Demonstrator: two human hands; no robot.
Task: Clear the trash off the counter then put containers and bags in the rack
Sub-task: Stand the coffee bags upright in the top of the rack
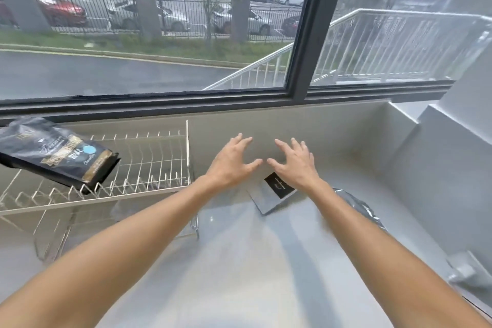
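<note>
A black coffee bag (57, 154) with gold and blue print lies across the left end of the white wire rack (149, 162). A flat grey packet with a black label (274, 192) rests on the pale counter (239, 261), just below my right hand. A crinkled silver bag (359, 208) lies partly hidden behind my right forearm. My left hand (231, 162) and my right hand (295, 162) hover side by side above the counter, fingers spread, holding nothing.
A window with a dark frame (300, 61) runs along the back of the counter. The counter meets a grey wall (439, 168) on the right. A crumpled grey piece (466, 271) lies at the right edge.
</note>
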